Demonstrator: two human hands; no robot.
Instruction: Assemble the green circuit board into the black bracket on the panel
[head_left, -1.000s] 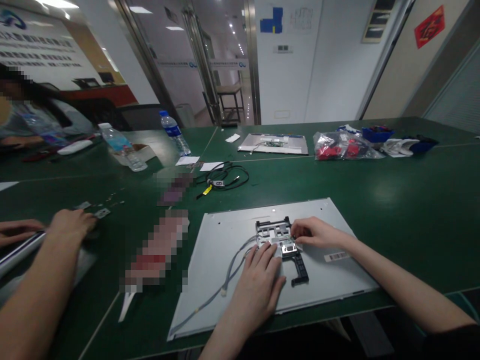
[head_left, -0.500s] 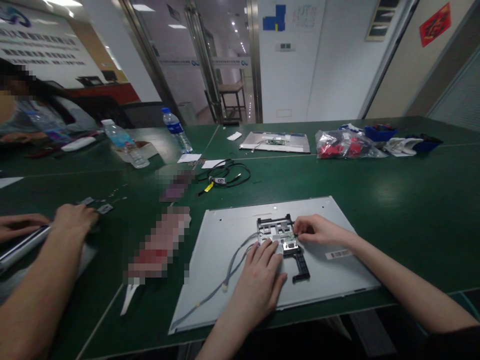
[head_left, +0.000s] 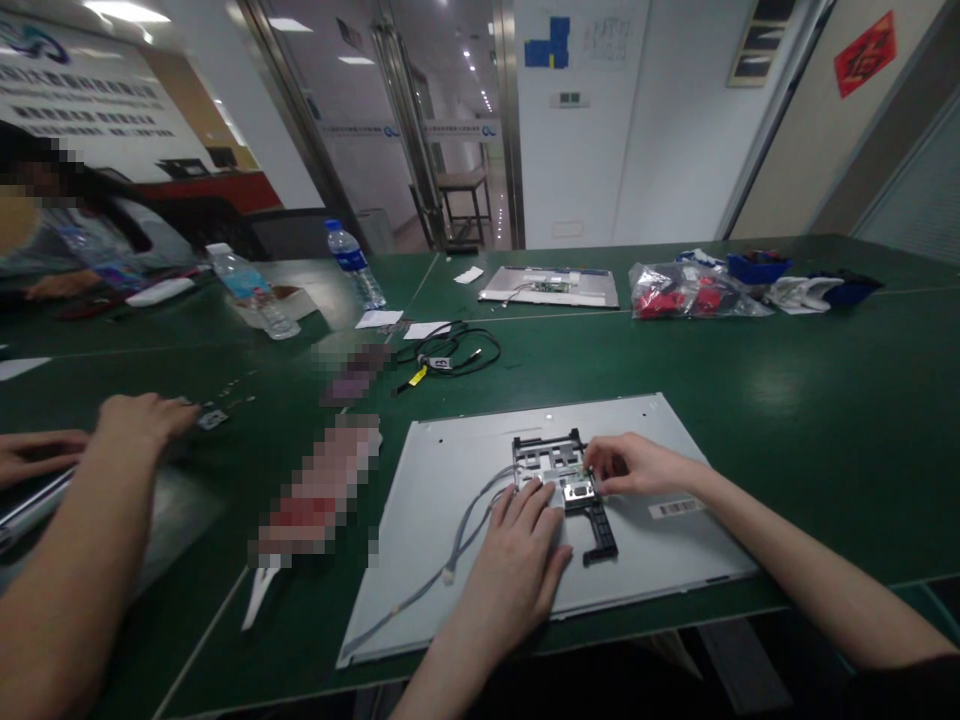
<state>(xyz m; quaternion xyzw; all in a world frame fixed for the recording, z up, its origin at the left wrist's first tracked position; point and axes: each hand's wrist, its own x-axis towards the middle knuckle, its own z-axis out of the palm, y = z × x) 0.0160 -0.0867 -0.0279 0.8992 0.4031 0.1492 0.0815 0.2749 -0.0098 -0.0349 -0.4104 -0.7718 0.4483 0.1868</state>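
Observation:
A flat white display panel (head_left: 637, 560) lies face down in front of me on the green table. On its middle sits a black plastic bracket (head_left: 600, 530) with metal parts. My left hand (head_left: 529, 540) rests on the panel, fingers stretched toward the bracket's lower left edge. At the bracket's right side, my right hand (head_left: 630, 464) has its thumb and fingers pinched together; what they hold, if anything, is hidden. A grey cable (head_left: 457, 545) runs from the bracket toward the panel's lower left corner. The panel's right part bears a barcode label (head_left: 676, 508).
Left of me, a co-worker's arms (head_left: 97, 540) reach over the table. A coiled black cable (head_left: 480, 350), two water bottles (head_left: 358, 265) and a second panel (head_left: 555, 288) lie or stand farther back. A clear bag with red items (head_left: 690, 295) is at the back right.
My hands stay almost in place at the bracket. The co-worker's arm at the left has shifted slightly to the left.

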